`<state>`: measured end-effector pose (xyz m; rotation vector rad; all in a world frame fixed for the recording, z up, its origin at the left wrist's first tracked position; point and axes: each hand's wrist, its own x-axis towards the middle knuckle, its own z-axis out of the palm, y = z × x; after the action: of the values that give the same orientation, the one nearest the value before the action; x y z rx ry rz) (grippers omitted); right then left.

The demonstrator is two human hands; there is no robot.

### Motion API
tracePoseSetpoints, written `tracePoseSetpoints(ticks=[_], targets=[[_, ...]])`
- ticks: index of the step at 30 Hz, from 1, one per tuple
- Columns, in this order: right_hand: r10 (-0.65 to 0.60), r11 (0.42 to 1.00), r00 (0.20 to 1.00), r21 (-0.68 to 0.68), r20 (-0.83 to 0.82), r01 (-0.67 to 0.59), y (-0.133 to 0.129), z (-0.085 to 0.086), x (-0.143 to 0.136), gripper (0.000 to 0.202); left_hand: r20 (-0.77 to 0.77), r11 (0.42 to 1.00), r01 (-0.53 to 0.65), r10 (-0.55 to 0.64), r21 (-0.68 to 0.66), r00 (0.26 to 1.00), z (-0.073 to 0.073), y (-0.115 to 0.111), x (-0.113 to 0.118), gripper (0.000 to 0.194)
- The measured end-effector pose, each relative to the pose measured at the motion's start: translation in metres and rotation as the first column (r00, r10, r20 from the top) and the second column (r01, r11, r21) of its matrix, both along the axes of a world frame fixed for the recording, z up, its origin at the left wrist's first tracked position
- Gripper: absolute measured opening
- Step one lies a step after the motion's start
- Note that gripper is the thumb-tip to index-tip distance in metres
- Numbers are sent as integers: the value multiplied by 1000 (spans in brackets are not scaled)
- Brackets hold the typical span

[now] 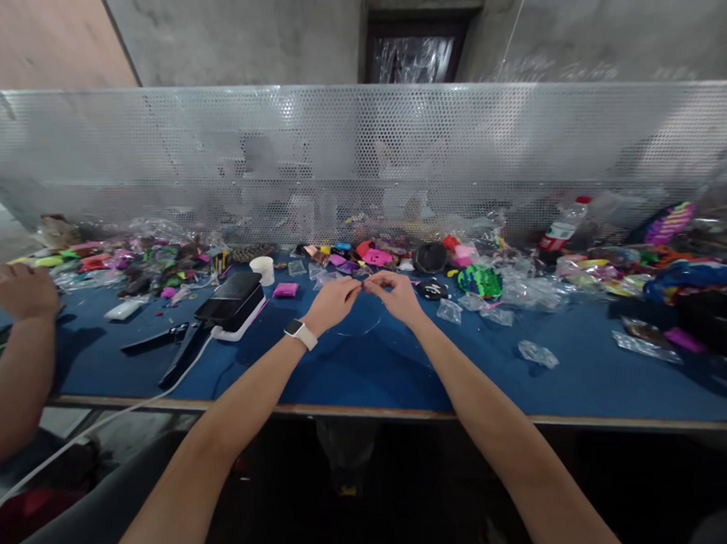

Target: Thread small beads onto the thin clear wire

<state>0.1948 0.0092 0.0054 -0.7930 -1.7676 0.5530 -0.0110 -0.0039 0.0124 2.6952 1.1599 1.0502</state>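
Observation:
My left hand (333, 302), with a watch (301, 333) on its wrist, and my right hand (395, 295) meet over the middle of the blue table (370, 378). Fingers and thumb of each are pinched, tips almost touching. From them a thin, pale thread (362, 334) seems to hang in a loose curve. Anything else between the fingertips is too small to make out. Right of my right hand lie a black piece with white marks (432, 290) and a green and blue patterned piece (481, 282). A pink packet (286, 290) lies to the left of my left hand.
A black and white device (233, 303) with a cable and a white cup (263, 270) stand left. Colourful bits and clear bags (530, 290) line the perforated metal screen (307, 160). A red-capped bottle (564, 231) stands right. Another person's hand (23, 291) is far left.

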Motion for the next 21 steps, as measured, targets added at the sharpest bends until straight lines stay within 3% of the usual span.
tracePoseSetpoints(ticks=[6, 15, 16, 18, 21], targets=[[97, 970, 994, -219, -42, -104, 3, -2, 4, 39, -282, 994, -94, 108, 62, 953, 3, -9, 0, 32], [91, 807, 955, -541, -282, -237, 5, -3, 0, 56, -325, 992, -14, 54, 124, 944, 6, -12, 0, 34], [84, 810, 954, -537, -289, -234, 4, -3, -1, 56, -320, 991, -27, 67, 128, 945, 6, -12, 0, 34], [55, 871, 966, -460, -252, -170, 1, -2, -4, 51, -290, 990, -76, 108, 120, 951, 6, -13, 2, 35], [-54, 989, 998, -141, -32, 49, -4, -1, -6, 31, -209, 987, -155, 161, 44, 965, 4, -13, 6, 32]])
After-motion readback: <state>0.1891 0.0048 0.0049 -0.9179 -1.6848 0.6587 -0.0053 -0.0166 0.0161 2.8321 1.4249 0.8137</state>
